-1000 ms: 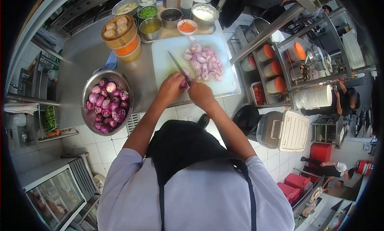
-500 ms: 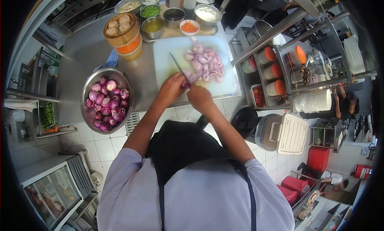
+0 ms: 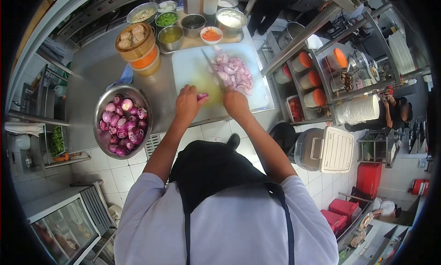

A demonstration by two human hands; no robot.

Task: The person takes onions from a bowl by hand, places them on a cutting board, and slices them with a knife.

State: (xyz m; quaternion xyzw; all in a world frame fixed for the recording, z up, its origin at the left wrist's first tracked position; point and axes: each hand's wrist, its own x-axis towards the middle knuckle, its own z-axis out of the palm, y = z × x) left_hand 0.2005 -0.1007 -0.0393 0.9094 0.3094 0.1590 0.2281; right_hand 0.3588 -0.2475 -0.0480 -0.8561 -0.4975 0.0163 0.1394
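Observation:
On the white cutting board (image 3: 183, 65) my left hand (image 3: 187, 103) grips a small piece of red onion (image 3: 202, 96) near the front edge. My right hand (image 3: 235, 103) is closed round the handle of a knife (image 3: 210, 65), whose blade points away from me and rests beside the cut pieces. Sliced onion (image 3: 235, 72) lies in a loose heap to the right of the blade. A steel bowl (image 3: 98, 127) of whole peeled red onions (image 3: 121, 122) stands on the left, at the table's front edge.
Behind the board stand a bowl of chopped greens (image 3: 166, 19), a bowl of shredded orange food (image 3: 212, 34) and squeeze bottles (image 3: 210, 3). A bamboo steamer (image 3: 133, 40) with dumplings sits at back left. Shelves with orange-lidded tubs (image 3: 311, 80) rise on the right. Other people work farther right.
My hands have moved apart. The knife has come away from the onion toward the sliced heap, and my left hand has shifted left with the onion piece.

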